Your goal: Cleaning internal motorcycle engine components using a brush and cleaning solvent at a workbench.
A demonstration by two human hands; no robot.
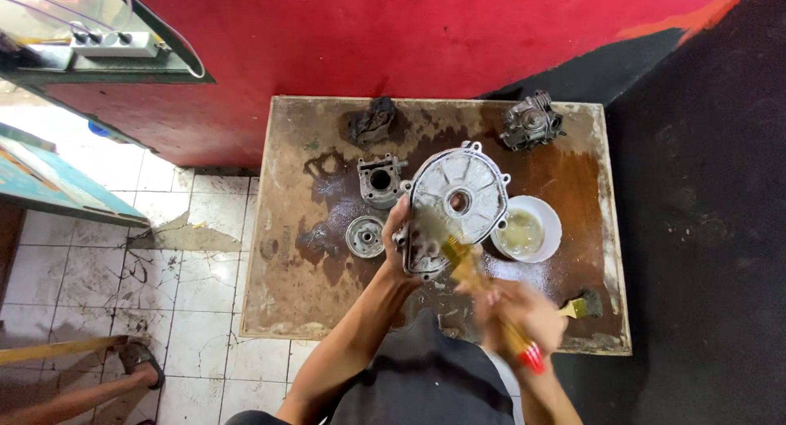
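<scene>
Head cam looking straight down at my low wooden work board (573, 146), which is soaked dark with whatever cleaning fluid I've been slopping around. My left hand (399, 243) is clamped on the lower edge of the aluminium engine side cover (456, 202), fingers curled tight around the rim so it stands tilted up off the board with the ribbed inner face toward me, which makes it easier to get into the recesses. My right hand (517, 314) is wrapped shut around a paintbrush (471, 269) with a wooden handle and a red tip at the tail end, bristles right against the bottom of the cover near my left thumb. That hand and the brush are badly motion-blurred, so I honestly can't say exactly where the bristles touch. White bowl (528, 230) of cloudy liquid sits just beside the cover on the right, close enough to dip. Cylinder block (381, 179) and a small round part (365, 236) are parked to the left, a cylinder head (531, 121) and a dark grimy lump (372, 119) I can't identify at the far edge by the red wall. A second brush (580, 307) lies near the front right corner, partly hidden behind my hand. Bottom left someone's sandalled foot (141, 361) pokes in, the rest of them cut off.
</scene>
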